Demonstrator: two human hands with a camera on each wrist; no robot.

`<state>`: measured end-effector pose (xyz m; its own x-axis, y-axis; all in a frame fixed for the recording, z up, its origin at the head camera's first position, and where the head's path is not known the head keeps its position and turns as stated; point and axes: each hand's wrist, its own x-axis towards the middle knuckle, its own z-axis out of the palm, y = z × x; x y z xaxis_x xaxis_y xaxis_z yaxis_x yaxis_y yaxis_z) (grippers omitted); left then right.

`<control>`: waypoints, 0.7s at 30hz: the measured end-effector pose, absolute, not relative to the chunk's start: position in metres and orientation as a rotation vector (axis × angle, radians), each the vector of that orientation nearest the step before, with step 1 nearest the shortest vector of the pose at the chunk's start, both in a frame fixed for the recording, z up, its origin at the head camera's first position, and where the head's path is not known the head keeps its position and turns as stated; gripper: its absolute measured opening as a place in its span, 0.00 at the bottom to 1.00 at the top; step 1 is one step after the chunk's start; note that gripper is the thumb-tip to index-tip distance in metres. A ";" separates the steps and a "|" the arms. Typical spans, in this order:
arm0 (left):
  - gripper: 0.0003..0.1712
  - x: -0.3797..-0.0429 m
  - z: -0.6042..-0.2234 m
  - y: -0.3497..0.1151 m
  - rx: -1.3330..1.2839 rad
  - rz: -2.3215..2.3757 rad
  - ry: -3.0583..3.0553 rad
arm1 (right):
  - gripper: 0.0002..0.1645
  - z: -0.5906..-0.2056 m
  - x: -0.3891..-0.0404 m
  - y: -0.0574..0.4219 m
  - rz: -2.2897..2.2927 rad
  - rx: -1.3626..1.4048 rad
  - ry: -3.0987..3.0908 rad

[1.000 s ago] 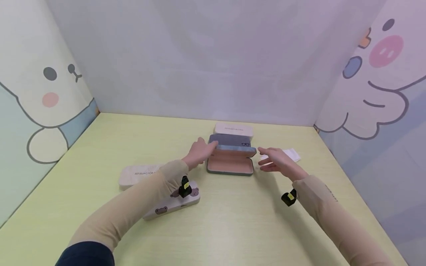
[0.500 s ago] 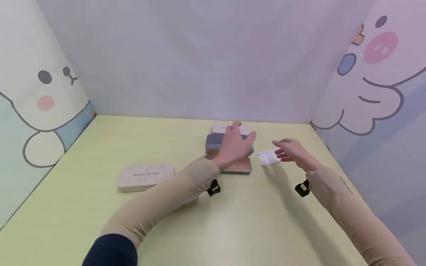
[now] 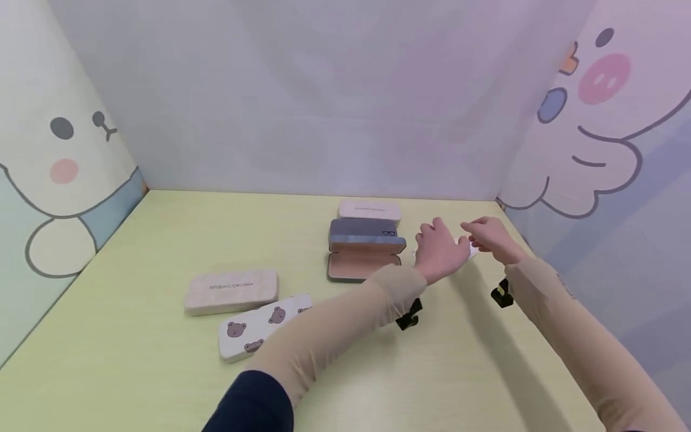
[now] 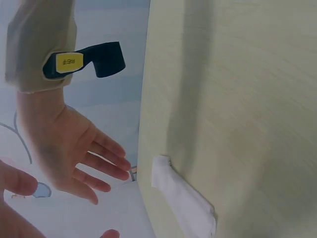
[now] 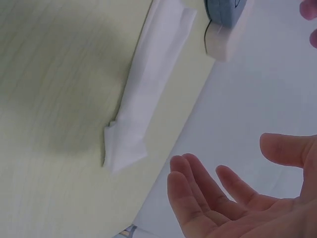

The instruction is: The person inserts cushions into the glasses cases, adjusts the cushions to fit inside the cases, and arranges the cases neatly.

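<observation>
A folded white cloth (image 5: 143,84) lies on the table, mostly behind the hands in the head view and plain to see in the left wrist view. My left hand (image 3: 439,249), empty with fingers spread, hovers over the cloth's left side. Facing it from the right is my right hand (image 3: 491,236), also empty, its fingers loosely bent above the table. To the left of the hands stands an open glasses case (image 3: 364,243), with a blue-grey lid bearing a small glasses print and a pink lining; my left sleeve overlaps its front right corner.
Directly behind the open case sits a pale pink case (image 3: 369,210). At the left lie another pale pink lettered case (image 3: 232,291) and a white bear-print case (image 3: 259,324), partly covered by the left sleeve. Fabric with cartoon prints walls in the table's back and sides.
My left hand has left the open case's lid and swung right across it toward the cloth. My right hand has shifted right and slightly up. The case stays open.
</observation>
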<state>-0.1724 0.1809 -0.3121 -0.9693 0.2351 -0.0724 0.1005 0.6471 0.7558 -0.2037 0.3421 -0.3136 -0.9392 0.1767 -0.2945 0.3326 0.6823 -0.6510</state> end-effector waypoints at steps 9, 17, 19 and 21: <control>0.22 -0.181 -0.332 0.209 0.044 1.068 2.743 | 0.36 -0.321 -0.211 0.361 -1.035 0.469 2.709; 0.28 -0.194 -0.352 0.224 -0.167 0.893 2.734 | 0.37 -0.339 -0.218 0.375 -0.917 0.422 2.765; 0.30 -0.197 -0.359 0.227 -0.206 0.840 2.728 | 0.36 -0.345 -0.219 0.375 -0.838 0.418 2.808; 0.33 -0.200 -0.365 0.230 -0.224 0.785 2.722 | 0.35 -0.351 -0.220 0.375 -0.758 0.421 2.842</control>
<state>-0.1996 0.2302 -0.3652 -0.9432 -0.0659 -0.3256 -0.2292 0.8385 0.4943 -0.2203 0.3749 -0.3514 -0.9456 0.2261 -0.2339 0.3126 0.8307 -0.4607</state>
